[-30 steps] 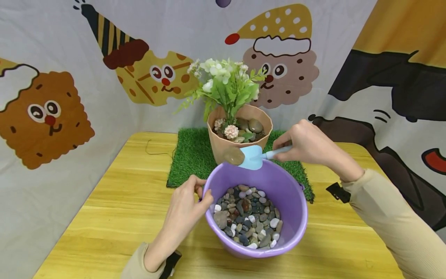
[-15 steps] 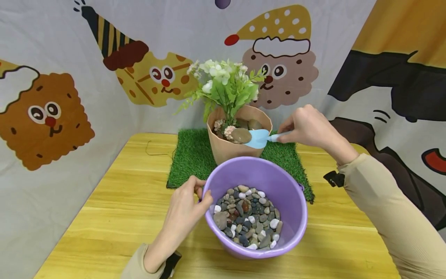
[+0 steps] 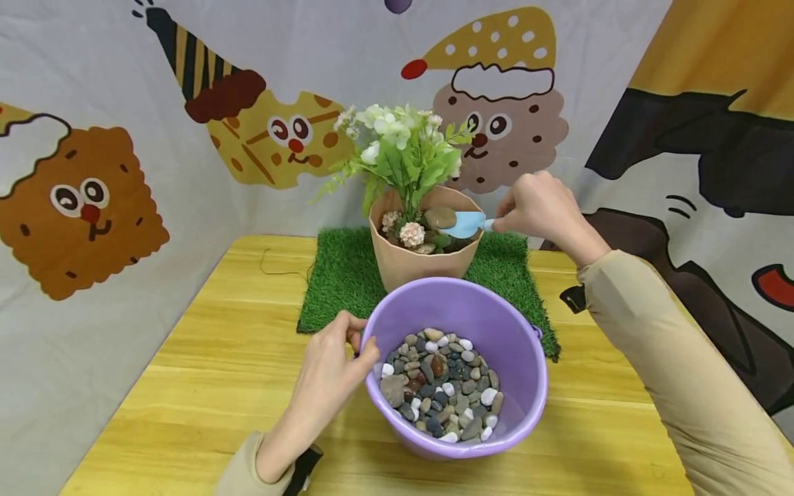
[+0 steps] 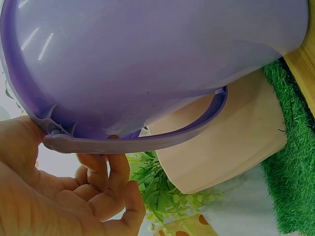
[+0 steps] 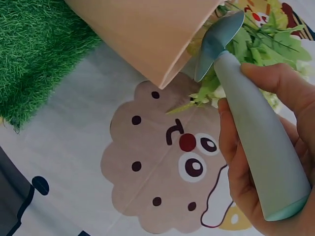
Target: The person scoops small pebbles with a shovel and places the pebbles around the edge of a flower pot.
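Note:
My right hand (image 3: 541, 207) grips the handle of a small light-blue trowel (image 3: 465, 224) over the right rim of the peach flowerpot (image 3: 417, 267). A flat brown stone (image 3: 440, 218) lies at the blade's tip, inside the pot's mouth; whether it still rests on the blade, I cannot tell. In the right wrist view the thick trowel handle (image 5: 261, 137) lies between thumb and fingers. My left hand (image 3: 333, 365) holds the left rim of a purple bucket (image 3: 515, 358), near its handle (image 4: 162, 141). Small mixed pebbles (image 3: 443, 389) cover the bucket's bottom.
White flowers with green leaves (image 3: 409, 151) rise from the pot, with pink blossoms (image 3: 412, 234) and stones at their base. Green artificial turf (image 3: 338, 275) lies under the pot on the wooden table (image 3: 205, 386). A cartoon-printed cloth (image 3: 366, 41) hangs behind.
The right hand has carried the trowel and stone away from above the bucket's far rim, forward into the pot's mouth. My left hand and the bucket have stayed put.

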{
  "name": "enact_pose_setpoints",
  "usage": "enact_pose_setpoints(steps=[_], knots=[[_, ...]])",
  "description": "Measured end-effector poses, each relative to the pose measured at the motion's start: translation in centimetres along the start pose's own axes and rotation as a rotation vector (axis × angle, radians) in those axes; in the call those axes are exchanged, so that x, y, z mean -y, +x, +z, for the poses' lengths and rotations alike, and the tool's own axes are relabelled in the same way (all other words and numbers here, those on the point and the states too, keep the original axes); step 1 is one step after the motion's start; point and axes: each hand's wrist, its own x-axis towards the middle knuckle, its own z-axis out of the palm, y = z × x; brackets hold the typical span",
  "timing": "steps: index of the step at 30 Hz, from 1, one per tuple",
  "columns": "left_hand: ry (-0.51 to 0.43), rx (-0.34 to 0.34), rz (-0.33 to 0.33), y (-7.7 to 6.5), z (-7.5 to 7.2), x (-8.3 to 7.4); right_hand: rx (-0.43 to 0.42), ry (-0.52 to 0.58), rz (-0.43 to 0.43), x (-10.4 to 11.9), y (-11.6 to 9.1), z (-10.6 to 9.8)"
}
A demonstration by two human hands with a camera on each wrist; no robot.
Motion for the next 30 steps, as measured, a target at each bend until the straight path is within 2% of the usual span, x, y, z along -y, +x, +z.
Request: enact_pose_setpoints(steps=[10, 22, 30], knots=[[0.005, 0.002, -0.006, 0.1, -0.1, 0.0, 0.046, -0.049, 0.064, 0.6, 3.1, 1.0], [0.009, -0.011, 0.013, 0.0, 0.0, 0.1, 0.045, -0.205, 0.045, 2.4, 5.6, 2.0], [0.019, -0.017, 0.016, 0.0, 0.1, 0.1, 0.018, -0.296, 0.015, 3.1, 6.0, 3.4]])
